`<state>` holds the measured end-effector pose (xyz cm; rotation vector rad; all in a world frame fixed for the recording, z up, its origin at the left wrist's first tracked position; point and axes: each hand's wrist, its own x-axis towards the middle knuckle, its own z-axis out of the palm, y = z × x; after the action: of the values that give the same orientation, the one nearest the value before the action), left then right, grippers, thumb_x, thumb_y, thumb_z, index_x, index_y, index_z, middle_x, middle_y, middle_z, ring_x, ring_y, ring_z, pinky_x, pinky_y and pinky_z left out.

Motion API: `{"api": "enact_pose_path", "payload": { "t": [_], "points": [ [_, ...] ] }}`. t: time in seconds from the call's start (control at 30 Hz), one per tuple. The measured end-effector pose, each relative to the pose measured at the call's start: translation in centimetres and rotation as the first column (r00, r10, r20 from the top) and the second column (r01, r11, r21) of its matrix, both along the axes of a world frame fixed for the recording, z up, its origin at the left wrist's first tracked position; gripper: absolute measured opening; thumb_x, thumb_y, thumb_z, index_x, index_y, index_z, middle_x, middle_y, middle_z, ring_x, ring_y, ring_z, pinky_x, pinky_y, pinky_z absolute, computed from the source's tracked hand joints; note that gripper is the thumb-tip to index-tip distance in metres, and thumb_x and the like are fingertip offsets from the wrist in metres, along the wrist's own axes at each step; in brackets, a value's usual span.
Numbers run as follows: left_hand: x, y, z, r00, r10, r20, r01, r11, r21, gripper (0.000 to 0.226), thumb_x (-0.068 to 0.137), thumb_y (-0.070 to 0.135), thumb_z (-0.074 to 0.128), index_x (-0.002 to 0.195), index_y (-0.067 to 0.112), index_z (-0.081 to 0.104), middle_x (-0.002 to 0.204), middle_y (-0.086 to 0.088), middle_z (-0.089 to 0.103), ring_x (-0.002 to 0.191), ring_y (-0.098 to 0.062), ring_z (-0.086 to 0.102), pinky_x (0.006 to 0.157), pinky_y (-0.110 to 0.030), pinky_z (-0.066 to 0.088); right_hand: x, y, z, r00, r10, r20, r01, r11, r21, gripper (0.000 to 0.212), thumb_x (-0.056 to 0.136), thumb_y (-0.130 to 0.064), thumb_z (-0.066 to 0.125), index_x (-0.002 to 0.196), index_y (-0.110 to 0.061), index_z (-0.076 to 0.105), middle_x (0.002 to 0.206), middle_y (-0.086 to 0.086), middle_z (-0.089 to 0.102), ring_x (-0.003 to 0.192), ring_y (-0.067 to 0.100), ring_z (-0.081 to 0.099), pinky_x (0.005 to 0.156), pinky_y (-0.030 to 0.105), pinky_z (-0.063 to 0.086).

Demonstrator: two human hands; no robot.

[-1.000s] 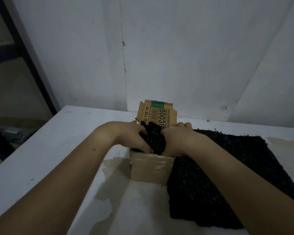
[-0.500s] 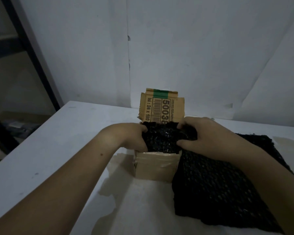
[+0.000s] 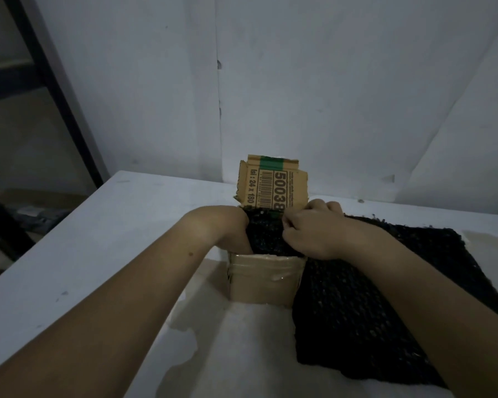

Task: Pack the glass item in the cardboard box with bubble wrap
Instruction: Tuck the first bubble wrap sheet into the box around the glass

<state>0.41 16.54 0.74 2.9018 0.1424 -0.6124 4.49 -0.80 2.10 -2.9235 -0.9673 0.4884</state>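
A small cardboard box (image 3: 263,285) stands on the white table, its printed back flap (image 3: 273,186) upright. Black bubble wrap (image 3: 266,235) fills the box's open top. My left hand (image 3: 227,229) reaches down into the box at its left side, fingers hidden behind the wrap. My right hand (image 3: 311,234) pinches the wrap at the box's right rim. The glass item is hidden. A larger sheet of black bubble wrap (image 3: 371,305) lies flat to the right of the box, under my right forearm.
The white table (image 3: 98,242) ends at a left edge, with a dark metal frame (image 3: 55,90) and floor clutter beyond it. A white wall rises just behind the box. Stained patches mark the table in front of the box.
My left hand has sunk deeper into the box. My right hand drew back from the box's middle to its right rim. The view has shifted slightly.
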Motion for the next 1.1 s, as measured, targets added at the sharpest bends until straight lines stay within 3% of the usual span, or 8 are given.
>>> {"api": "enact_pose_path", "payload": {
  "t": [0.17,0.33,0.43,0.53,0.6,0.77,0.9,1.1],
  "points": [
    [-1.4,1.3,1.8,0.998,0.064,0.013,-0.06,0.978,-0.199,0.042,0.077,0.051,0.068,0.111,0.026,0.063,0.111,0.008,0.059,0.096,-0.011,0.056,0.077,-0.027,0.046,-0.2,0.1,-0.7,0.99,0.067,0.126,-0.066,0.998,-0.007,0.02,0.091,-0.037,0.045,0.104,-0.022,0.045,0.106,0.003,0.045,0.116,0.03,0.035,0.092,0.039,0.024],
    [-4.5,0.6,0.1,0.781,-0.041,0.624,0.116,0.99,-0.08,0.067,0.07,0.067,0.049,0.125,0.029,0.054,0.134,0.007,0.041,0.126,-0.018,0.036,0.103,-0.036,0.024,-0.7,-1.7,-0.6,0.931,0.101,0.351,-0.178,0.965,0.193,0.03,0.085,-0.047,0.063,0.109,-0.029,0.057,0.107,-0.005,0.056,0.105,0.022,0.048,0.089,0.037,0.039],
    [-4.9,0.5,-1.6,0.817,-0.168,0.552,0.188,0.982,0.022,0.098,0.064,0.093,0.041,0.145,0.039,0.04,0.146,0.015,0.039,0.144,-0.018,0.016,0.117,-0.044,-0.001,-1.7,-3.2,0.2,0.886,0.118,0.448,-0.245,0.941,0.236,0.027,0.081,-0.057,0.056,0.094,-0.033,0.059,0.097,-0.014,0.059,0.102,0.017,0.046,0.088,0.034,0.038],
    [-4.5,1.1,-2.6,0.839,-0.206,0.504,0.196,0.978,0.074,0.115,0.052,0.1,0.043,0.149,0.039,0.032,0.155,0.017,0.032,0.15,-0.022,-0.003,0.115,-0.05,-0.015,-3.1,-4.0,0.0,0.919,0.235,0.318,-0.294,0.944,0.152,0.059,0.075,-0.073,0.027,0.09,-0.035,0.069,0.095,-0.02,0.065,0.114,0.015,0.039,0.1,0.033,0.027],
    [-4.1,1.0,-2.5,0.834,-0.227,0.504,0.206,0.974,0.097,0.111,0.05,0.1,0.044,0.144,0.04,0.039,0.151,0.015,0.04,0.15,-0.024,0.003,0.116,-0.051,-0.012,-3.9,-3.7,-0.9,0.923,0.289,0.254,-0.32,0.943,0.089,0.071,0.072,-0.078,0.019,0.088,-0.032,0.072,0.095,-0.016,0.067,0.126,0.019,0.032,0.109,0.036,0.015],
    [-3.7,0.3,-1.8,0.842,-0.244,0.48,0.208,0.97,0.128,0.097,0.056,0.097,0.044,0.136,0.041,0.046,0.142,0.013,0.049,0.141,-0.023,0.021,0.115,-0.05,-0.001,-3.8,-2.6,-1.1,0.934,0.31,0.176,-0.308,0.951,-0.035,0.041,0.082,-0.07,0.049,0.085,-0.034,0.067,0.105,-0.012,0.068,0.15,0.026,0.004,0.118,0.05,-0.005],
    [-5.0,0.3,-1.4,0.83,-0.164,0.532,0.179,0.984,0.024,0.097,0.067,0.093,0.042,0.148,0.041,0.03,0.156,0.009,0.036,0.151,-0.033,0.004,0.117,-0.05,-0.013,-3.0,-3.6,0.4,0.939,0.244,0.241,-0.286,0.945,0.157,0.031,0.077,-0.069,0.059,0.089,-0.041,0.062,0.111,-0.019,0.053,0.137,0.017,0.025,0.112,0.037,0.017],
    [-8.5,0.5,-3.6,0.693,-0.248,0.677,0.271,0.96,0.073,0.052,0.081,0.064,0.05,0.125,0.036,0.058,0.139,0.007,0.044,0.148,-0.021,0.016,0.118,-0.051,0.005,-2.9,-3.6,-0.3,0.94,0.246,0.236,-0.29,0.941,0.174,0.041,0.076,-0.067,0.057,0.112,-0.047,0.06,0.123,-0.019,0.053,0.136,0.017,0.023,0.112,0.038,0.016]
  ]
}}
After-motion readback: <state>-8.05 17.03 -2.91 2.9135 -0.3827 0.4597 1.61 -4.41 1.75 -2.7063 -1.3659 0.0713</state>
